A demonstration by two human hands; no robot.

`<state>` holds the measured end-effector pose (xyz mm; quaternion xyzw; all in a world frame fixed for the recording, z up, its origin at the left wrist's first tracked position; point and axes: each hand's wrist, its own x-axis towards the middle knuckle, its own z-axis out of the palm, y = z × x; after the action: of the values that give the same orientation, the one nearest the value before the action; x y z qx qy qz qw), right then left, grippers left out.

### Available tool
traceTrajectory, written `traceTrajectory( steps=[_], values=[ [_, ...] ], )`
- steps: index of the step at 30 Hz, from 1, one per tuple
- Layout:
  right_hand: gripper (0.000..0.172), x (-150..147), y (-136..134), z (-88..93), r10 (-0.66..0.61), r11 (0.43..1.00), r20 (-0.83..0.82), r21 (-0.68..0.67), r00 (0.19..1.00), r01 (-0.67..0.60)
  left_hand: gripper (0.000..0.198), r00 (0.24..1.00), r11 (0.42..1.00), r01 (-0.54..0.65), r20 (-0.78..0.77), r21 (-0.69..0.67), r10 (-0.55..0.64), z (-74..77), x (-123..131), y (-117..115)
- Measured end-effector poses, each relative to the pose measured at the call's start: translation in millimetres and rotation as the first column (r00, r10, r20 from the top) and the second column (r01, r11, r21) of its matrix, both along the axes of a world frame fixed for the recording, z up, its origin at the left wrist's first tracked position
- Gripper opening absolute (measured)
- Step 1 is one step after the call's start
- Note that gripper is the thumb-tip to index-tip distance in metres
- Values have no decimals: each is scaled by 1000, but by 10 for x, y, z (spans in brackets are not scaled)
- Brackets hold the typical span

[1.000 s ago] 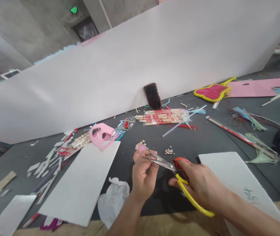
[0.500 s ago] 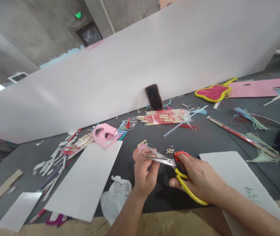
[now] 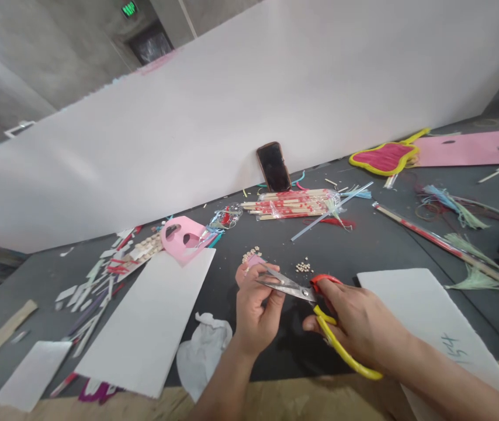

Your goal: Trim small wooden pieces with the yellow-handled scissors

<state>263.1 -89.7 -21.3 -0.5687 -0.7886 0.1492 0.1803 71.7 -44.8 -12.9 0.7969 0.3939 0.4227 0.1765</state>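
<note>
My right hand (image 3: 363,321) grips a pair of scissors (image 3: 292,287) with one red handle and one yellow handle. The blades are parted and point left, against the fingers of my left hand (image 3: 256,313). Pinched in that left hand is a small pink piece (image 3: 256,261), mostly covered by fingers and blades; whether it lies between the blades I cannot tell. Just beyond the hands, small pale beads (image 3: 304,265) lie in a pile, and another bead cluster (image 3: 252,252) shows behind the pink piece.
White boards lie to the left (image 3: 153,321) and right (image 3: 420,304). A crumpled white cloth (image 3: 203,351) is beside my left forearm. Bagged sticks (image 3: 293,206) and a phone (image 3: 273,166) sit before the white partition (image 3: 232,105). A pink cutout (image 3: 183,242) lies left.
The view has shifted slightly. My right hand and the yellow handle sit a little farther right and lower, while the left hand keeps its pinch.
</note>
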Motion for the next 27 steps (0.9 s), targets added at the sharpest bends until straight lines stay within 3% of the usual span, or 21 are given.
traceTrajectory(
  steps=[15,27],
  values=[
    [35,-32,-29,123,-43,986,-47,-166,998,35,20,996,994,-45,70,-100,52,-52,58,-30],
    [42,1,37,55,-60,991,-65,-126,996,52,11,988,990,-140,55,-35,141,-115,46,-7]
  ],
)
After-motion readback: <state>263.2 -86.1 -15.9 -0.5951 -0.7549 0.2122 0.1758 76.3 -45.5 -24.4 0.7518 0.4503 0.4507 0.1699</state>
